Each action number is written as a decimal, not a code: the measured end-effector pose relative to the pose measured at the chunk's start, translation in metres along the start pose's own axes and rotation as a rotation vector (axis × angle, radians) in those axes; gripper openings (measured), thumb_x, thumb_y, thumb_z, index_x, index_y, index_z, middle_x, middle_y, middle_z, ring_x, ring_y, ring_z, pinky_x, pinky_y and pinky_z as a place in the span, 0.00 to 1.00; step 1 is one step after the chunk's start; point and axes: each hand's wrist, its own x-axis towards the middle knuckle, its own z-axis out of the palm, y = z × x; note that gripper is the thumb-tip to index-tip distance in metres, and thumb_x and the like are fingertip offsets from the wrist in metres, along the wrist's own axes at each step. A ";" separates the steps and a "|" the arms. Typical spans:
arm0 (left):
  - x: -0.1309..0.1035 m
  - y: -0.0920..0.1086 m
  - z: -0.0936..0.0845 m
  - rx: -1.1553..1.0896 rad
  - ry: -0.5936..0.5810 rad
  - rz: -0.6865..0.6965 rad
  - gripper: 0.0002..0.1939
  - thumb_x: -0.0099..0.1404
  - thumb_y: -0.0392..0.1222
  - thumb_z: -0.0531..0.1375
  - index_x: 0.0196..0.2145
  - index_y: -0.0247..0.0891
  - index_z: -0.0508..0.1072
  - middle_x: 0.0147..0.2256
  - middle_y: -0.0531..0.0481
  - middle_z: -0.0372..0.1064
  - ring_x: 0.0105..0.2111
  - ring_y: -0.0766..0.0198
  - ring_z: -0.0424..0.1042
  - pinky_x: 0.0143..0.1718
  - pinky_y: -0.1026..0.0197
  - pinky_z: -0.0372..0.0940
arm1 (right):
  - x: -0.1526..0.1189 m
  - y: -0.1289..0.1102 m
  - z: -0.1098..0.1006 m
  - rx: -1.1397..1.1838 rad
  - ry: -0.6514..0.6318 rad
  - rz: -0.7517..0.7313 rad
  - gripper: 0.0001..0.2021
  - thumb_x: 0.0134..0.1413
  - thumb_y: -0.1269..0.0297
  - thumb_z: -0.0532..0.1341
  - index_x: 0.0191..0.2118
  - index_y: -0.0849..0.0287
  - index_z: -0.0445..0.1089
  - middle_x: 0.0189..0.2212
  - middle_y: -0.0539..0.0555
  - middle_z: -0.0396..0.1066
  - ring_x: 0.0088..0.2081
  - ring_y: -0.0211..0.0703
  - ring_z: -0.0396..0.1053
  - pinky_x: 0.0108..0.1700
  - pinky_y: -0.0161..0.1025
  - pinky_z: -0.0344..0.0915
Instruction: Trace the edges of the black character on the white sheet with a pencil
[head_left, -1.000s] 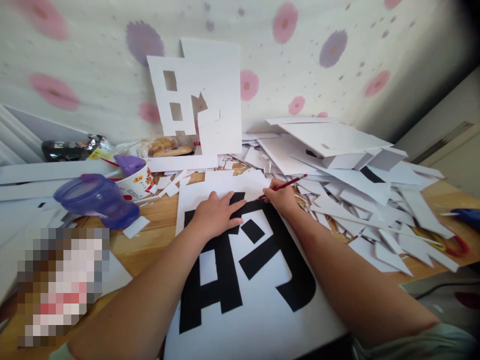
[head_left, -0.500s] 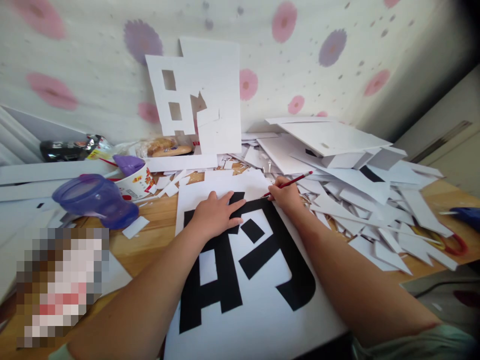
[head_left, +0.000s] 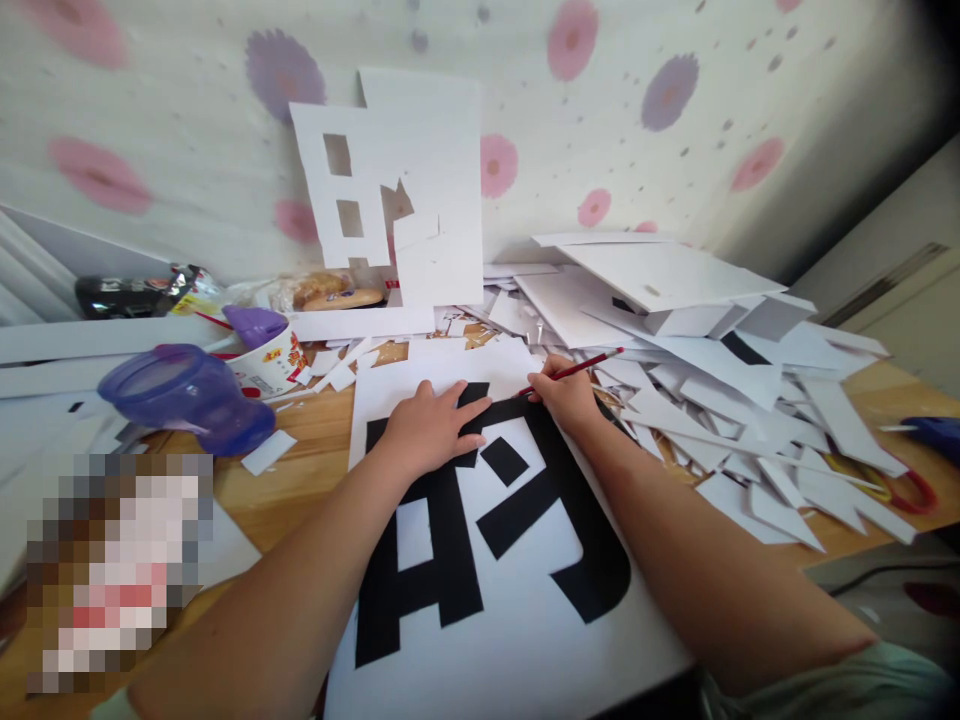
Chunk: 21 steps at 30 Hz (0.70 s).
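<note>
Two slips seem possible: the black cutout [head_left: 454, 560], lying flat on the white board [head_left: 525, 650], might be shifted if it is pressed too lightly by the spread fingers of the left hand [head_left: 424, 430], or its far edge might be nudged by the red pencil [head_left: 589, 364] pinched in the fingertips of the right hand [head_left: 566, 398]

hands: two, left hand [head_left: 429, 430] and right hand [head_left: 566, 392]. pencil [head_left: 589, 364]: one. upright cut-out board [head_left: 439, 130]: one, two square windows in it. small black diamond [head_left: 504, 461]: one. purple see-through vessel [head_left: 191, 395]: one. printed cup [head_left: 271, 362]: one. black packet [head_left: 124, 297]: one. blue item [head_left: 934, 434] at bench [head_left: 307, 440] edge: one. large purple wall flowers [head_left: 670, 92]: two. white scraps [head_left: 750, 440]: many, overlapping, exact count unreadable.
</note>
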 end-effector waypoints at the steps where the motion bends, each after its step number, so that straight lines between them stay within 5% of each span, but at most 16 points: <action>1: 0.000 0.000 0.000 0.004 0.003 0.003 0.29 0.65 0.66 0.47 0.63 0.68 0.51 0.66 0.55 0.47 0.54 0.39 0.56 0.41 0.48 0.63 | 0.000 0.000 0.001 -0.004 -0.008 -0.006 0.08 0.41 0.67 0.58 0.18 0.55 0.57 0.13 0.46 0.65 0.20 0.39 0.64 0.25 0.36 0.58; 21: 0.001 0.000 0.003 0.025 0.008 0.001 0.29 0.65 0.66 0.45 0.63 0.67 0.51 0.66 0.55 0.47 0.54 0.38 0.56 0.40 0.48 0.63 | 0.000 -0.005 0.006 -0.040 -0.031 -0.021 0.09 0.38 0.69 0.57 0.17 0.54 0.55 0.13 0.46 0.63 0.19 0.39 0.62 0.23 0.35 0.57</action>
